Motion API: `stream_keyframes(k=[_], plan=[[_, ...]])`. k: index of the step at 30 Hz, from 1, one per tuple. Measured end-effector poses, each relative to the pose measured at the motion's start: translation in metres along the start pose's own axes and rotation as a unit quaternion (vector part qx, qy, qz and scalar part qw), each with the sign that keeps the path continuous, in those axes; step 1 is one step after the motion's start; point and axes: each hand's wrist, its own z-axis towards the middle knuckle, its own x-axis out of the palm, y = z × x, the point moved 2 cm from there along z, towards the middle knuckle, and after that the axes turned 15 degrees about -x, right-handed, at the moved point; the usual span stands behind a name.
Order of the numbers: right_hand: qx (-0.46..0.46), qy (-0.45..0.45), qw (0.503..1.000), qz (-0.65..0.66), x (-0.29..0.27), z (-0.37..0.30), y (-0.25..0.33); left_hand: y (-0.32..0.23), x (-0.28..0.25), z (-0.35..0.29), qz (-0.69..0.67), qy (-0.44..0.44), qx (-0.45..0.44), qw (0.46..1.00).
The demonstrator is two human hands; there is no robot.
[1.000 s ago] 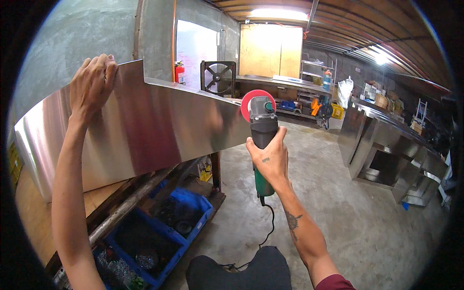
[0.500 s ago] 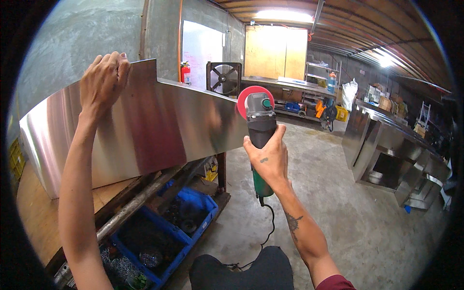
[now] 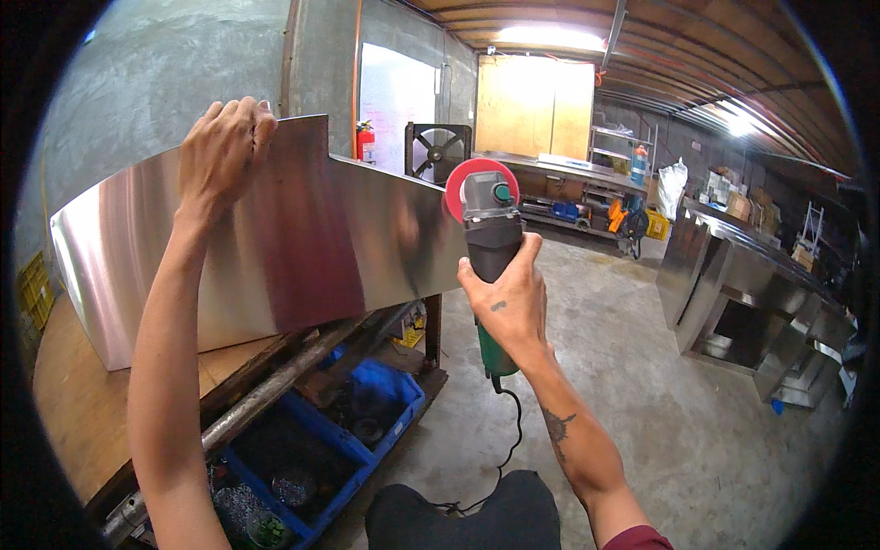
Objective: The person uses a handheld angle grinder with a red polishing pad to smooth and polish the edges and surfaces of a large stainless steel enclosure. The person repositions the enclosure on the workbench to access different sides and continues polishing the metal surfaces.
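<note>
Metal sheet (image 3: 312, 247): stands on edge on the wooden-topped desk (image 3: 69, 367), spanning from nine o'clock in toward the centre. Judged stiff along its length, awkward rather than very heavy, and slippery on its polished face; its bare edges may be sharp. Best held by the upper edge, as at present: at ten o'clock the left hand (image 3: 225, 156) has its fingers curled over that edge, grip closed on the sheet.

Grinder (image 3: 490, 247): just off centre, toward one o'clock, head upward. Judged moderately heavy, rigid and likely to pull when running; the body is the place to hold. The right hand (image 3: 509, 307), slightly past centre toward four o'clock, has its grip wrapped firmly round that body. The red disc (image 3: 456, 200) is at the sheet's far corner; contact cannot be confirmed. Fingers should stay clear of the disc.

Count, largest first: one desk beneath the sheet; one sheet; one blue bin (image 3: 368, 467) at seven o'clock, at least two compartments visible; one fan (image 3: 438, 154) at twelve; one grinder; one disc; one black cord (image 3: 519, 417) at five.
</note>
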Motion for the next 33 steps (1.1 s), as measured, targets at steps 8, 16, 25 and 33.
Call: stream_keyframes(k=[8,16,25,33], plan=[[-0.007,0.011,1.000,-0.006,-0.008,0.006,0.011,-0.016,-0.003,0.003,0.002,-0.004,-0.003,1.000],[-0.037,0.000,0.999,0.015,-0.014,0.006,0.019,-0.034,-0.011,-0.002,0.006,0.011,-0.016,1.000],[-0.039,0.017,0.999,0.015,-0.022,0.008,0.022,-0.054,-0.008,-0.008,-0.003,0.001,-0.006,1.000],[-0.064,0.021,0.998,0.019,-0.025,0.005,0.019,-0.074,-0.008,-0.019,0.008,-0.012,0.001,1.000]])
